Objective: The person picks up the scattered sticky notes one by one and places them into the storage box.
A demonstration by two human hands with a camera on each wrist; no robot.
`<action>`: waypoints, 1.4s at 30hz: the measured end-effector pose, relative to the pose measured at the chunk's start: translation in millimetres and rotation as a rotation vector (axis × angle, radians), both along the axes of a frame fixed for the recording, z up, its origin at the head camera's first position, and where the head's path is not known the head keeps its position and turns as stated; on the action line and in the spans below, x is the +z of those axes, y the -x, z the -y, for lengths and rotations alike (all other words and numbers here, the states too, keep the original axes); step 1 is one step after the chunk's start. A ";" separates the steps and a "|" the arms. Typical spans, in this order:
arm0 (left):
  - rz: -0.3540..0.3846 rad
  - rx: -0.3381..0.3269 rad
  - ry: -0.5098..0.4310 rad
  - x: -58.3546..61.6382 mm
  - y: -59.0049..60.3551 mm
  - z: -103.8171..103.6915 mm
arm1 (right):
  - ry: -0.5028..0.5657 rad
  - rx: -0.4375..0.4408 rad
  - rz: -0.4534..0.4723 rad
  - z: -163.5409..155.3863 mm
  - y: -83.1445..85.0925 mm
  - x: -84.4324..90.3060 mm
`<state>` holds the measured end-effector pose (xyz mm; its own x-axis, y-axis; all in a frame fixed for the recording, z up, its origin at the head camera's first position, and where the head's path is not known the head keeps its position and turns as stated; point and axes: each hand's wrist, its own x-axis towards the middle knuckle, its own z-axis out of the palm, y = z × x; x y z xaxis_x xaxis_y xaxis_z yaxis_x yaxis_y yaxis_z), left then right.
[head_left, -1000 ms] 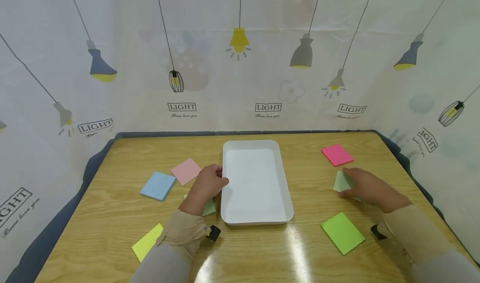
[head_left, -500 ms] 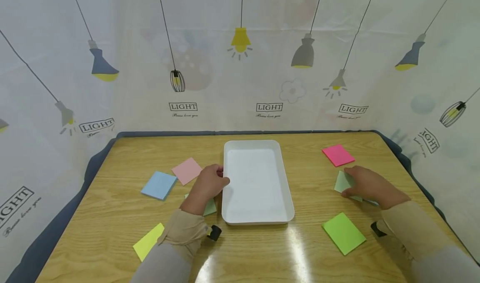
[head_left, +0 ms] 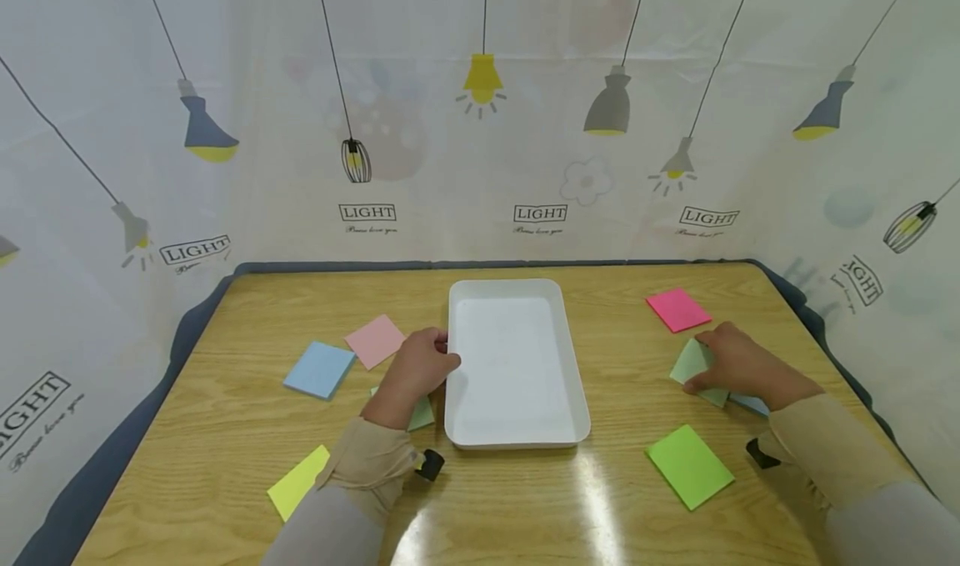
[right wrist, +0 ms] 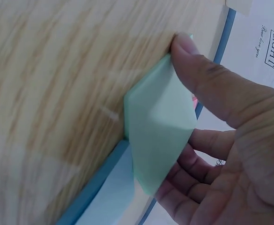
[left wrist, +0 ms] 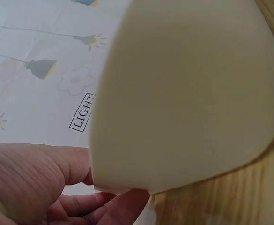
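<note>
Head camera view: the right hand point(head_left: 738, 364) pinches a pale green sticky-note pad point(head_left: 693, 366) near the right edge of the wooden table point(head_left: 225, 449), with one edge of the pad tilted up off the wood. In the right wrist view the thumb point(right wrist: 207, 79) presses on the pad's upper face while the fingers point(right wrist: 197, 187) curl under it, and a light blue sticky-note pad point(right wrist: 108, 192) lies flat directly beneath it; in the head view a corner of that blue pad peeks out from under the hand.

The left hand point(head_left: 416, 370) grips the left rim of a white rectangular plastic tray point(head_left: 517, 366) that stands in the middle of the table. The left wrist view shows the thumb point(left wrist: 33, 168) and fingers point(left wrist: 122, 206) curled about the tray's rounded lower edge. Part of another pale green pad point(head_left: 420, 413) shows under the left wrist, just beside the tray.

A hot-pink square pad point(head_left: 677, 309) lies just behind the right hand, and a bright green pad point(head_left: 688, 466) lies in front of it, nearer the person. Left of the tray lie a light pink pad point(head_left: 373, 341) and a blue pad point(head_left: 318, 369), their corners close together. A yellow pad point(head_left: 297, 483) sits at the near left beside the beige sleeve point(head_left: 367, 466).
</note>
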<state>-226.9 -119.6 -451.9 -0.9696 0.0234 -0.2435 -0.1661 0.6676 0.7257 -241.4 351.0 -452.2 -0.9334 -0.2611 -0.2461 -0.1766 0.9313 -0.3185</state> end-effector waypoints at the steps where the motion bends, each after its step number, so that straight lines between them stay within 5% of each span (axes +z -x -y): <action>1: 0.001 0.000 -0.002 0.2 -0.1 -0.1 | 0.010 -0.004 0.003 -0.1 -0.2 0.0; 21: 0.009 -0.007 0.004 -0.4 2.4 -0.5 | 0.042 0.002 -0.086 0.3 -4.5 15.4; 42: 0.023 0.008 -0.004 -2.0 2.7 -0.2 | 0.205 -0.143 -0.074 0.0 -5.3 22.9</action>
<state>-229.6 -119.3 -453.9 -0.9640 0.0169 -0.2655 -0.1879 0.6631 0.7245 -236.1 351.0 -429.3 -0.9780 -0.1625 -0.1309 -0.0777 0.8658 -0.4942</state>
